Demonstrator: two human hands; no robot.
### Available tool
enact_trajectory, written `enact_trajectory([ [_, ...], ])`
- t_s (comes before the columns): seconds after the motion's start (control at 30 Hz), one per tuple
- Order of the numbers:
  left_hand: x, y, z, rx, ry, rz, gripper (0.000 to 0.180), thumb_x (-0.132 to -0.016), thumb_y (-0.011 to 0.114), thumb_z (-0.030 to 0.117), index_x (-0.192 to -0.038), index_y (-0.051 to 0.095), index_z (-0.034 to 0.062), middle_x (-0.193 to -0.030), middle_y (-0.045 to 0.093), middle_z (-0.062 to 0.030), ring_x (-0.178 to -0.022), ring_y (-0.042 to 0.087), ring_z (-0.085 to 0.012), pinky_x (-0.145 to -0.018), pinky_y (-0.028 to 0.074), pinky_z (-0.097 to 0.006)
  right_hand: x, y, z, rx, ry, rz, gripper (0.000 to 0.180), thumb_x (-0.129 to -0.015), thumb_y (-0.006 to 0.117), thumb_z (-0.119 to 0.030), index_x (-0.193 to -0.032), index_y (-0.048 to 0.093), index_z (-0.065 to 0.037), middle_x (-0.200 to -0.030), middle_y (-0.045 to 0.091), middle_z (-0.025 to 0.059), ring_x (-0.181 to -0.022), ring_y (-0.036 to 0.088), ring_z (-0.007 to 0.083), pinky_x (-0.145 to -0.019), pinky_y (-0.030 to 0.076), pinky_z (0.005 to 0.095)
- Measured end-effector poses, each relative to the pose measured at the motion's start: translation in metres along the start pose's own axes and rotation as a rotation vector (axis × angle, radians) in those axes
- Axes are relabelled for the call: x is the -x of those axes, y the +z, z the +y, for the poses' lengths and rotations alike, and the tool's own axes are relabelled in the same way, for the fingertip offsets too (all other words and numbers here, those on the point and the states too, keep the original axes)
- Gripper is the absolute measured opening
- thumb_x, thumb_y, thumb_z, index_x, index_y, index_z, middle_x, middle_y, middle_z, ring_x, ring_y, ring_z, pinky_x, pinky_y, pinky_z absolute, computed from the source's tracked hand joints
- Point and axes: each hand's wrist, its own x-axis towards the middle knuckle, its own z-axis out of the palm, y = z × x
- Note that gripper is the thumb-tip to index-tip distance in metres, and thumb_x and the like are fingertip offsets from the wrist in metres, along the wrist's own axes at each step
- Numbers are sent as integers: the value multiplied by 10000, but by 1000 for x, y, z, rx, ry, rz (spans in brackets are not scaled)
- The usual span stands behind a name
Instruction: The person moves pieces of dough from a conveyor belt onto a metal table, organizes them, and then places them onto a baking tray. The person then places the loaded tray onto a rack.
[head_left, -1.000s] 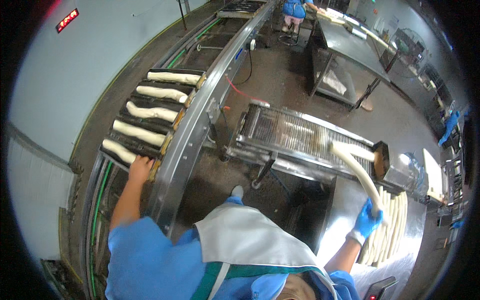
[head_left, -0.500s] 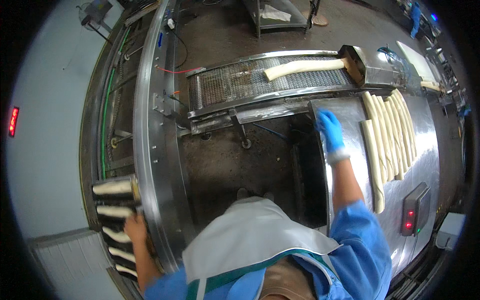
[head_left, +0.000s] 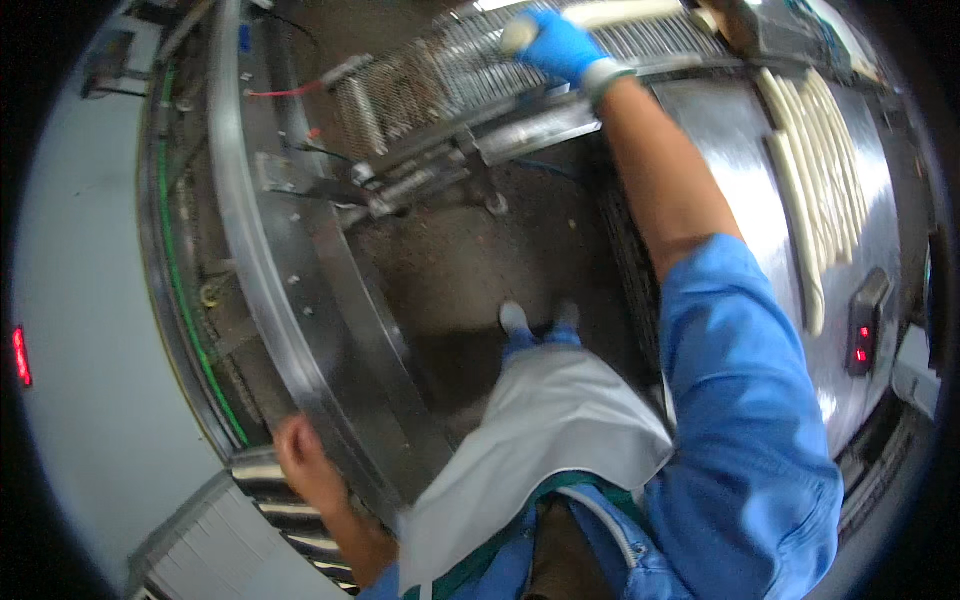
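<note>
Dough log (head_left: 630,12), smooth, pale, tubular, lies on ridged metal conveyor (head_left: 395,95), top centre, mid-part hidden by blue-gloved right hand (head_left: 558,46), grip wrapped around its left end. Bare left hand (head_left: 307,462), lower left, blurred, can't tell grip; dark trays (head_left: 288,514) beside it part-hidden.

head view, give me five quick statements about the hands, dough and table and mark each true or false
1. The right hand is gloved in blue. True.
2. The left hand wears a matching glove. False: it is bare.
3. The right hand is at the left end of a dough strip over the mesh conveyor. True.
4. The dough strips on the steel table are coiled into rings. False: they are long and lie side by side.
5. A control box with red lights is on the steel table. True.
</note>
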Motion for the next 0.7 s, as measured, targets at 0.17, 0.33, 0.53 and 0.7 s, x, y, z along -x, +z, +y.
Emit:
enact_trajectory([
  [0.17, -21, 144, 50, 408, 294, -499, 139, -830, 575, 42, -966, 594, 19, -1079, 564, -104, -987, 548, -203, -830, 454, -305, 166, -98, 49, -830, -191, 536, 291, -865, 573, -239, -1131, 570, -121, -979, 633, 32, -973, 584, 186, -887, 439, 310],
  [0.33, -14, 274, 93, 411, 441, -905, 153, -827, 603, 80, -960, 590, 7, -982, 581, -110, -838, 583, -192, -737, 473, -286, 341, -107, 166, -203, 246, 858, 210, -899, 496, -133, -1077, 571, -50, -1076, 619, 50, -1009, 565, 150, -910, 427, 331],
  [0.53, 25, 439, 122, 105, 565, -1213, 232, -838, 620, 187, -1008, 589, 32, -983, 594, -117, -890, 590, -215, -781, 466, -314, 445, -3, 94, -861, 595, 564, 237, -903, 498, -131, -1087, 569, 0, -1103, 575, 132, -962, 560, 196, -867, 449, 319],
  [0.7, 49, 589, 171, -233, 855, -1122, 355, -857, 540, 216, -1154, 534, 21, -1121, 560, -184, -1044, 550, -321, -871, 446, -411, 561, 102, 313, -131, 893, 750, 364, -843, 567, -107, -1182, 526, 18, -1093, 580, 102, -929, 561, 175, -844, 447, 304],
])
